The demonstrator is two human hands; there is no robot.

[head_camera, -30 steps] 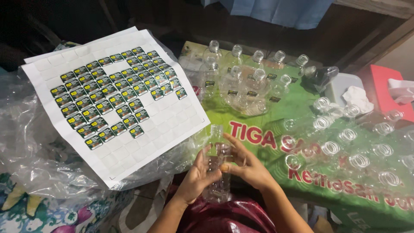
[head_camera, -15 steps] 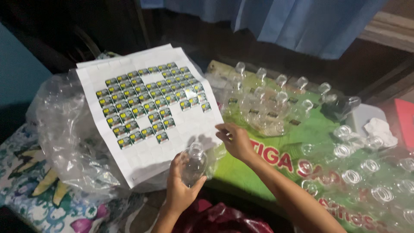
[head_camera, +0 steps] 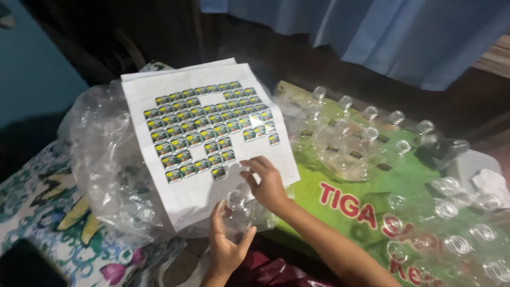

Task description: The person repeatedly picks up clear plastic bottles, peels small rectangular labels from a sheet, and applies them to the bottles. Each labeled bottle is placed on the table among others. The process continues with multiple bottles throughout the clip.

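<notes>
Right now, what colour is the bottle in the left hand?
Clear, see-through plastic bottle, held by the left hand; head view.

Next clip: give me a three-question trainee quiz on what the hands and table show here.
1. True or false: the left hand holds a clear plastic bottle.
2. The right hand rests on: A) a blue curtain, B) the sticker sheet, C) a red box?
3. What colour is the cloth under the empty bottles?

Key: 1 true. 2 B. 3 green.
</notes>
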